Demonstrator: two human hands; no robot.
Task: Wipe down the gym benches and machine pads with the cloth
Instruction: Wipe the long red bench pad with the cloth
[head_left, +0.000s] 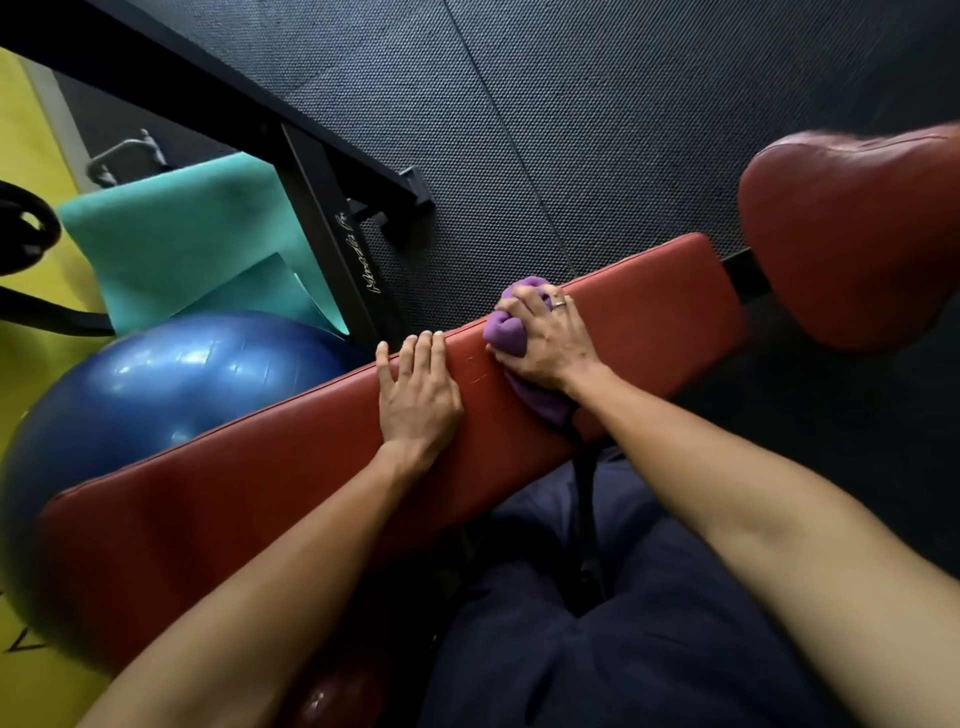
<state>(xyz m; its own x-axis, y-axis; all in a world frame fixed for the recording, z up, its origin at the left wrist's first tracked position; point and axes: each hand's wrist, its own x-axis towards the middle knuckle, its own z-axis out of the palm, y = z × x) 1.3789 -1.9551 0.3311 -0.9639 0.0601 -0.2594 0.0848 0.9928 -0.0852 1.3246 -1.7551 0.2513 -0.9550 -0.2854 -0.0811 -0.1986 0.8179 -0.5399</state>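
Observation:
A long red padded bench (249, 483) runs diagonally from lower left to upper right. My right hand (545, 345) grips a bunched purple cloth (506, 332) and holds it against the bench's far half. My left hand (418, 395) lies flat on the pad just to the left of the cloth, fingers straight and reaching its far edge. A second red pad (857, 234) sits beyond the bench's right end, separated by a gap with a black frame part.
A blue exercise ball (171, 384) presses against the bench's far left side. A teal mat (182, 239) and a black machine frame (332, 228) stand behind it. Dark rubber flooring (597, 130) lies beyond; yellow floor (26, 156) at far left. My dark trousers (649, 649) are below.

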